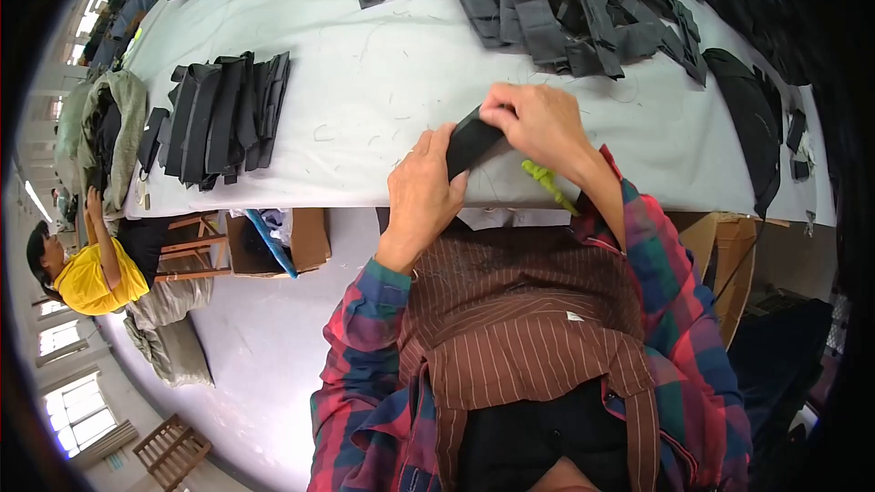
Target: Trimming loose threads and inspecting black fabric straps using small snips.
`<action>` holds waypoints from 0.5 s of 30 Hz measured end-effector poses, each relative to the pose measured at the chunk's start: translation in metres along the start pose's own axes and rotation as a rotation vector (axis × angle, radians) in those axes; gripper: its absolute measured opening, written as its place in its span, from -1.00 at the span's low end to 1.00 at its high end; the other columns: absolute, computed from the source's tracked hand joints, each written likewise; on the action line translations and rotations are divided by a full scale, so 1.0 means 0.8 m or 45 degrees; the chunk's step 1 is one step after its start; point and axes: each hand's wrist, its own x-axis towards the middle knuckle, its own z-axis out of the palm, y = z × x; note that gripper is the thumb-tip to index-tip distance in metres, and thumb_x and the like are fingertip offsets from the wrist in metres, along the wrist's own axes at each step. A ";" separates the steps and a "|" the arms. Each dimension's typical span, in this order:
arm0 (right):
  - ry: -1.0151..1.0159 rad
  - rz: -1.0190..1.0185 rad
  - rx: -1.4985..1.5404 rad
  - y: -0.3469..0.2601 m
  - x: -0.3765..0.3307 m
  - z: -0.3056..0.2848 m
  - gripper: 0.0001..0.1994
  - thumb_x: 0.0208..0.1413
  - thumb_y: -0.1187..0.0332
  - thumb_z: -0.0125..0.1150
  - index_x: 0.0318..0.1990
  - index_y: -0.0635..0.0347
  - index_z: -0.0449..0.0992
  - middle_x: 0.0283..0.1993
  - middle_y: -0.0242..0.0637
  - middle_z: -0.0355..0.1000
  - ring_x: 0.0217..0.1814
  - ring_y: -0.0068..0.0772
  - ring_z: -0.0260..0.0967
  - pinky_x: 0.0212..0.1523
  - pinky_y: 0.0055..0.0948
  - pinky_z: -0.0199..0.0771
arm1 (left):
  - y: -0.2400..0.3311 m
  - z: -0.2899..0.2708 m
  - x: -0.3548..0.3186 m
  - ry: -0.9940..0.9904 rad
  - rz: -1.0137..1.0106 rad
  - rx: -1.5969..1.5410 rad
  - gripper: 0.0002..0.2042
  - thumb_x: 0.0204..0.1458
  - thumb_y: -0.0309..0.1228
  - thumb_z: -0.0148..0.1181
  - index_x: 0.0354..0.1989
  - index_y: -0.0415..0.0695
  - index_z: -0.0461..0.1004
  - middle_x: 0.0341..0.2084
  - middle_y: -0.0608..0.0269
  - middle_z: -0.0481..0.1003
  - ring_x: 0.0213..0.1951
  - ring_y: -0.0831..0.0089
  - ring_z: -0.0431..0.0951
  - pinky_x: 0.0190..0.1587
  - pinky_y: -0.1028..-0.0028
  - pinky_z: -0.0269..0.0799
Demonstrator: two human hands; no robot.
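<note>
A dark grey folded fabric strip [472, 140] is stretched between my hands over the front edge of the table. My left hand [423, 184] grips its near end, thumb on one side and fingers on the other. At the far end, my right hand [540, 124] pinches the strip between thumb and curled fingers. A bright yellow-green twisted cord-like thing [545, 180] lies beside my right wrist. To the left, several similar strips are laid in a neat overlapping stack [219, 123]. Farther back is a loose, tangled pile of dark strips [556, 9].
The white-covered table [365, 128] is scattered with thread bits. Dark fabric [747, 114] lies along its right side. Below the edge stand cardboard boxes, one at left [310, 241], one at right [729, 264]. A person in a yellow top [100, 273] works at far left.
</note>
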 end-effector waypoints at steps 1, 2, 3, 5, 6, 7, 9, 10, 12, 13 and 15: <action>-0.019 -0.072 0.074 -0.001 -0.009 0.003 -0.87 -0.01 0.25 0.19 -0.36 0.04 0.56 -0.51 -0.24 0.48 -0.42 -0.15 0.45 -0.41 -0.25 0.35 | 0.000 0.001 -0.002 0.018 -0.024 -0.045 -0.44 -0.19 -0.43 0.31 0.08 -0.14 0.32 -0.10 -0.02 0.45 -0.14 0.07 0.50 -0.12 0.28 0.42; -0.038 -0.145 0.149 -0.001 -0.016 0.005 -0.89 -0.01 0.27 0.19 -0.36 0.05 0.55 -0.50 -0.27 0.49 -0.44 -0.16 0.44 -0.43 -0.28 0.35 | 0.000 0.002 -0.004 0.036 -0.050 -0.089 -0.47 -0.19 -0.44 0.30 0.05 -0.16 0.35 -0.14 -0.02 0.47 -0.15 0.05 0.50 -0.12 0.27 0.42; -0.036 -0.145 0.147 -0.003 -0.023 0.005 -0.89 -0.01 0.27 0.19 -0.36 0.05 0.55 -0.50 -0.27 0.49 -0.44 -0.16 0.44 -0.43 -0.28 0.35 | 0.001 0.002 -0.006 0.038 -0.048 -0.090 -0.47 -0.19 -0.44 0.30 0.05 -0.16 0.35 -0.14 -0.02 0.47 -0.15 0.05 0.50 -0.12 0.27 0.42; 0.057 -0.136 0.264 -0.003 -0.033 0.004 -0.90 0.00 0.30 0.20 -0.35 0.05 0.55 -0.48 -0.28 0.49 -0.44 -0.21 0.44 -0.42 -0.35 0.36 | 0.000 0.001 -0.011 0.101 -0.075 -0.145 -0.47 -0.19 -0.42 0.31 0.04 -0.22 0.36 -0.16 -0.03 0.49 -0.14 0.06 0.51 -0.12 0.29 0.42; 0.090 -0.073 0.361 -0.002 -0.038 0.002 -0.88 0.02 0.31 0.21 -0.29 0.07 0.55 -0.44 -0.28 0.50 -0.44 -0.25 0.44 -0.39 -0.40 0.37 | 0.001 0.001 -0.014 0.100 -0.080 -0.146 -0.47 -0.19 -0.42 0.31 0.04 -0.22 0.36 -0.16 -0.03 0.49 -0.14 0.06 0.51 -0.12 0.29 0.42; 0.085 -0.073 0.362 0.000 -0.041 0.002 -0.88 0.02 0.31 0.21 -0.29 0.07 0.55 -0.44 -0.28 0.50 -0.44 -0.25 0.44 -0.39 -0.40 0.37 | 0.001 0.001 -0.017 0.124 -0.100 -0.179 -0.47 -0.19 -0.41 0.32 0.04 -0.24 0.36 -0.17 -0.04 0.49 -0.14 0.07 0.51 -0.12 0.30 0.42; 0.239 -0.016 0.421 0.004 -0.045 0.003 -0.86 0.02 0.23 0.21 -0.31 0.02 0.54 -0.53 -0.28 0.46 -0.48 -0.21 0.41 -0.46 -0.30 0.34 | 0.002 0.002 -0.023 0.146 -0.123 -0.214 -0.46 -0.18 -0.40 0.33 0.04 -0.26 0.36 -0.17 -0.05 0.50 -0.14 0.08 0.52 -0.12 0.31 0.43; 0.240 -0.053 0.377 0.004 -0.047 0.001 -0.84 0.03 0.23 0.21 -0.28 0.04 0.53 -0.52 -0.31 0.47 -0.49 -0.23 0.41 -0.46 -0.32 0.33 | 0.002 0.002 -0.026 0.138 -0.144 -0.227 -0.46 -0.19 -0.38 0.34 0.03 -0.26 0.37 -0.17 -0.05 0.50 -0.14 0.09 0.53 -0.12 0.32 0.43; 0.208 -0.062 0.361 -0.001 -0.052 0.000 -0.85 0.03 0.28 0.21 -0.25 0.06 0.54 -0.44 -0.30 0.49 -0.46 -0.28 0.43 -0.44 -0.39 0.35 | 0.005 0.004 -0.031 0.126 -0.170 -0.242 -0.46 -0.19 -0.37 0.35 0.02 -0.27 0.38 -0.17 -0.06 0.50 -0.14 0.09 0.53 -0.12 0.33 0.43; 0.180 -0.073 0.347 -0.003 -0.055 0.001 -0.84 0.03 0.33 0.22 -0.22 0.08 0.54 -0.37 -0.29 0.52 -0.42 -0.33 0.45 -0.42 -0.46 0.37 | 0.007 0.006 -0.033 0.144 -0.165 -0.250 -0.47 -0.19 -0.37 0.34 0.01 -0.28 0.38 -0.18 -0.06 0.51 -0.16 0.09 0.54 -0.13 0.32 0.44; 0.210 -0.150 0.230 0.000 -0.058 0.013 -0.85 0.03 0.33 0.22 -0.23 0.07 0.54 -0.38 -0.31 0.52 -0.43 -0.33 0.45 -0.43 -0.46 0.36 | 0.010 0.011 -0.038 0.160 -0.163 -0.257 -0.48 -0.19 -0.37 0.34 0.00 -0.28 0.39 -0.19 -0.06 0.51 -0.18 0.09 0.54 -0.15 0.32 0.44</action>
